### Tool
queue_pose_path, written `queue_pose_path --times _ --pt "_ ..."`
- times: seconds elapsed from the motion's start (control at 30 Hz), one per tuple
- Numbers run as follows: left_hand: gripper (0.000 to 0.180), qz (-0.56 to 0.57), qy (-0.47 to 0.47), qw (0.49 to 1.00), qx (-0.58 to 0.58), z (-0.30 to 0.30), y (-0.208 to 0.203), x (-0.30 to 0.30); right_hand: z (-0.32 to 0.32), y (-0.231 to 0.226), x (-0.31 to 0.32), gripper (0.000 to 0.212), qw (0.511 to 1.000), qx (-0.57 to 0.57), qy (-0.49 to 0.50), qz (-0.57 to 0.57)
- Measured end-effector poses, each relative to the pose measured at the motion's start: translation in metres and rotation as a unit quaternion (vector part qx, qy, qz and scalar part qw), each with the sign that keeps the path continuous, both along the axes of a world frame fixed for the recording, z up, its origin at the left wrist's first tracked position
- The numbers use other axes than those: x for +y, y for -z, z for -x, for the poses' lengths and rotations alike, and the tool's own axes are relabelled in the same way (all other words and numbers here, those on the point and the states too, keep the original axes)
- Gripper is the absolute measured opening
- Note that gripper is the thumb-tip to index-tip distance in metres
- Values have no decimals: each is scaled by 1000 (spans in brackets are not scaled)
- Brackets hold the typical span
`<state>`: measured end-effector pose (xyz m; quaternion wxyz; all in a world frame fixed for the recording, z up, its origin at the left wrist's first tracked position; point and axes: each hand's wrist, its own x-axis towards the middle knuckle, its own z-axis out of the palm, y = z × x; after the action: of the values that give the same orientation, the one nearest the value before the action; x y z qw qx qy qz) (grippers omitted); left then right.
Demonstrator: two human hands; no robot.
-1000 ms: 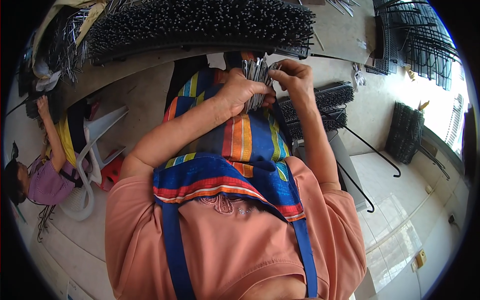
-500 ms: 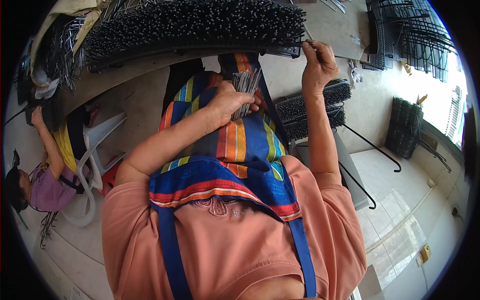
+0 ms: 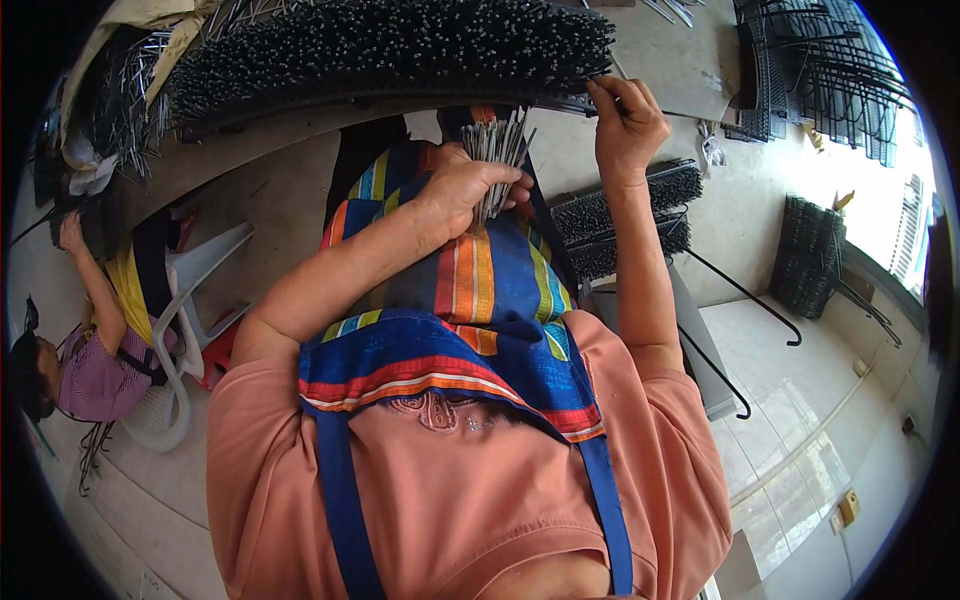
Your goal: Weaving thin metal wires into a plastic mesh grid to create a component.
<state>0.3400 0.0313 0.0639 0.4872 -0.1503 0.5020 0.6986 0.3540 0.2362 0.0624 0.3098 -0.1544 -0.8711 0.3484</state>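
Note:
My left hand (image 3: 462,190) is wrapped round an upright bundle of thin grey metal rods (image 3: 497,150), held over my striped apron (image 3: 465,275). Beyond it lies a long black rack (image 3: 390,97), packed with short dark bristle-like rods (image 3: 400,50) whose tips catch the light. At the rack's right end is my right hand (image 3: 632,130), thumb and forefinger pinched together against the outermost bristles. Whatever sits between those fingertips is too small to make out.
Two more bristled racks (image 3: 625,210) stand to the right, near black hooked bars (image 3: 745,295). Black wire racks (image 3: 840,70) fill the far right. Loose metal rods (image 3: 130,110) lie at far left. A co-worker (image 3: 105,375) sits by a white plastic chair (image 3: 180,370) at left.
My left hand has lifted the rod bundle slightly away from me, and the rods fan out more. My right hand has shifted a little left, its fingertips now at the rack's end.

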Motion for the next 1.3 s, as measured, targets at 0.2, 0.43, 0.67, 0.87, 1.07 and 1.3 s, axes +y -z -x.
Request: queue_pose_path --times 0.2,0.43,0.67,0.87,1.07,1.3 --pt "11 -31 -11 999 -36 4 2 7 -1 2 1 10 983 -16 -97 -156" --pt "13 -80 -19 995 -50 5 -2 15 -23 -8 -12 10 935 -125 -80 322" --pt "13 -66 -11 997 -42 -3 2 19 -39 -10 -28 4 844 -125 -11 521" --pt "8 18 16 1000 -18 -5 8 10 -21 -2 11 5 949 92 68 293" --pt "19 0 9 1000 -5 -1 3 15 -11 7 19 7 995 72 58 48" --pt "18 -13 3 1000 -27 -2 3 18 -8 9 22 15 996 66 -10 -67"
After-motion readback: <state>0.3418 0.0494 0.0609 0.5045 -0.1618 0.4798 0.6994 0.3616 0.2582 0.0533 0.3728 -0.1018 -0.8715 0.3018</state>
